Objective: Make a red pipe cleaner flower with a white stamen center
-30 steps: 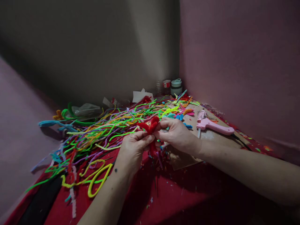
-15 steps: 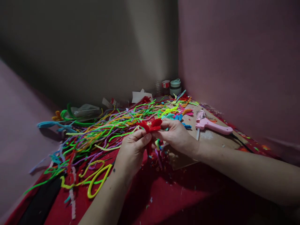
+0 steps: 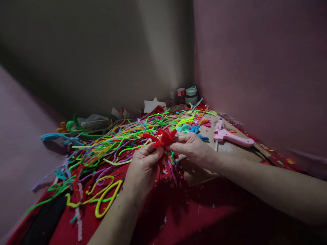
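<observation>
A red pipe-cleaner flower (image 3: 165, 136) with a pale yellow centre is held up over the near part of the work surface. My left hand (image 3: 145, 163) is closed on its underside, thumb and fingers pinching it from the left. From the right, my right hand (image 3: 191, 148) pinches a petal between thumb and fingers. A short red piece hangs below the flower by my left fingers. The tips of several fingers are hidden behind the petals.
Many loose pipe cleaners (image 3: 122, 136) lie heaped to the left and behind. A pink glue gun (image 3: 233, 137) rests on a cardboard sheet (image 3: 199, 173) at right, its cord trailing. At the back corner stands a lidded jar (image 3: 191, 96). Red cloth (image 3: 184, 217) covers the front.
The flower has turned and tilted in my hands, so its petals point differently and one now reaches further left. My right fingers have shifted slightly on it. The surroundings are the same.
</observation>
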{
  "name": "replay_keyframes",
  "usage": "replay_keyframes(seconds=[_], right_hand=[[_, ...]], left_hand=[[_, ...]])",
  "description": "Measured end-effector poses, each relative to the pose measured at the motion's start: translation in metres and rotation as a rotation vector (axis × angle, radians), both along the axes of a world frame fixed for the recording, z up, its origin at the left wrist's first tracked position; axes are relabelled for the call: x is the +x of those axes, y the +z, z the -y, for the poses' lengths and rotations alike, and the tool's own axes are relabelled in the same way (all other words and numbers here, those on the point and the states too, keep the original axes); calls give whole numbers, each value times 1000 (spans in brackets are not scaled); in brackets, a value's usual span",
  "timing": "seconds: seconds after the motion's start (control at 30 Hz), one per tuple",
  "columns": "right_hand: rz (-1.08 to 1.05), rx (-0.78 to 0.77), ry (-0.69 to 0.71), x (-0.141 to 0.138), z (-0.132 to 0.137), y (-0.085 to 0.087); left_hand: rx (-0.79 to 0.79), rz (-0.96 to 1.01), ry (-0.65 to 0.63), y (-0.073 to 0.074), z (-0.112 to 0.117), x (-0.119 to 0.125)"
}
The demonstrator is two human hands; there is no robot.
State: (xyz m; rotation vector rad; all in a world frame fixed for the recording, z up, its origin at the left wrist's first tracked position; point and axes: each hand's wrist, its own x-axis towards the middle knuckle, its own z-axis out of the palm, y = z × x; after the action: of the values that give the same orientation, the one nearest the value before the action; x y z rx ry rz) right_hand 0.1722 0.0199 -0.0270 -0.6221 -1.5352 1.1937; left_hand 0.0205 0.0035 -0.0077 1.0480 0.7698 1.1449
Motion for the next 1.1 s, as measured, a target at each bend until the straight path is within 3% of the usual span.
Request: replay_keyframes(seconds=[0.2,0.4,0.57,0.77,0.9,1.0,1.1], right_hand=[[-109,-133,228,2,-4,-2],[-198,-235,394,2,-3,-7],[-276,-322,359,-3,0,-11],[-424,-435,256,-11,2,-10],[-503,-509,251,-16,3,-9],[-564,-555,195,-19,4,-12],[-571,-561,174,-21,4,-15]], left_hand=[[-20,-24,-66,0,2,-3],[-75,-56,-225,1,0,-7],[-114,-93,-242,0,-1,-9],[-57,-99,-65,-2,0,-1],[197,-248,182,-9,4,6],[521,-530,403,-18,7,6],[866,-797,479,-25,6,2]])
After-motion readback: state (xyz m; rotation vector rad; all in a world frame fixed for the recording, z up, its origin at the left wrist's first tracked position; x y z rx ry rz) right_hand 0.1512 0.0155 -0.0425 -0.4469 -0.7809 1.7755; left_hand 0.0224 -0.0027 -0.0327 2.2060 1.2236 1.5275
